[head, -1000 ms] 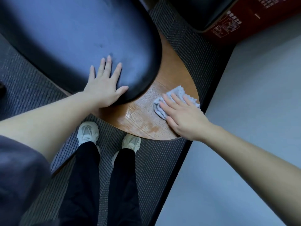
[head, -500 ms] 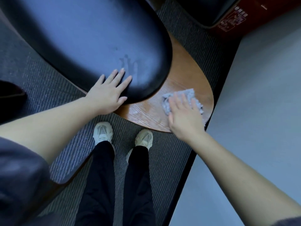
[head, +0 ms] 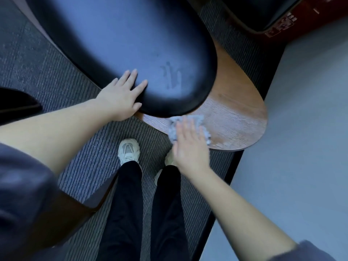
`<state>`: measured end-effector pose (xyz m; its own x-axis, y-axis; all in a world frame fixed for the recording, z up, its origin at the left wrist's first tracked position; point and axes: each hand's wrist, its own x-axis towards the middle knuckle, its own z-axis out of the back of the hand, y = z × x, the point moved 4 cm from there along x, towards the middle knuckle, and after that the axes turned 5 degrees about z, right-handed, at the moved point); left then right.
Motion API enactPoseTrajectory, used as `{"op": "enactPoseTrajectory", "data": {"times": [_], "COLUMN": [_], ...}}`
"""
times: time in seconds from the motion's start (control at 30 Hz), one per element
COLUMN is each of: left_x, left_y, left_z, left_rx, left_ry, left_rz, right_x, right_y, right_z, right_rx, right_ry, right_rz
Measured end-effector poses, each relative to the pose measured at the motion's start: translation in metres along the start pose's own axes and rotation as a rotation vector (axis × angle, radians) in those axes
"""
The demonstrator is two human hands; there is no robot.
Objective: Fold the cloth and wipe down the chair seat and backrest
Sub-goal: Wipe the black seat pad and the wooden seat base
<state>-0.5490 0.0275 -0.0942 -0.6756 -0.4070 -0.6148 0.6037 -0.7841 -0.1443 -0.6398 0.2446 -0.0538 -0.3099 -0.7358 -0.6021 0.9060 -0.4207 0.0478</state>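
Two shoes (head: 129, 150) — beneath wooden seat (head: 235, 117)

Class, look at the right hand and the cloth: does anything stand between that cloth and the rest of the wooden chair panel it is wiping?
Nothing visible does. The right hand presses the cloth flat on the wooden panel, whose surface ahead is bare; the black cushion borders it.
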Motion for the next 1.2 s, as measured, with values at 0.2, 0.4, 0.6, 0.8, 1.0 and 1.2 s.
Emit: {"op": "enactPoseTrajectory", "data": {"times": [0.2, 0.4, 0.6, 0.8, 1.0, 1.2], "left_x": [-0.003, -0.001, -0.005, -0.012, -0.005, 0.021], "left_y": [-0.003, 0.001, -0.011, -0.036, -0.055, -0.088], "left_z": [0.001, 0.003, 0.01, 0.007, 0.017, 0.031], "left_rx": [-0.023, -0.024, -0.036, 0.002, -0.012, -0.032], "left_ry": [0.034, 0.075, 0.085, 0.041, 0.049, 0.057], "left_rz": [0.015, -0.002, 0.029, -0.02, -0.035, -0.053], "right_x": [-0.002, 0.025, -0.019, -0.004, -0.026, 0.026], "right_y": [0.003, 0.073, -0.037, -0.031, -0.095, -0.153], "right_z": [0.0, -0.011, 0.011, 0.013, 0.033, 0.054], "right_rx": [0.029, 0.055, -0.079, -0.037, -0.125, -0.139], "right_ry": [-0.063, -0.008, -0.054, -0.01, -0.048, 0.063], "right_rz": [-0.251, -0.179, -0.224, -0.211, -0.141, -0.353]}}
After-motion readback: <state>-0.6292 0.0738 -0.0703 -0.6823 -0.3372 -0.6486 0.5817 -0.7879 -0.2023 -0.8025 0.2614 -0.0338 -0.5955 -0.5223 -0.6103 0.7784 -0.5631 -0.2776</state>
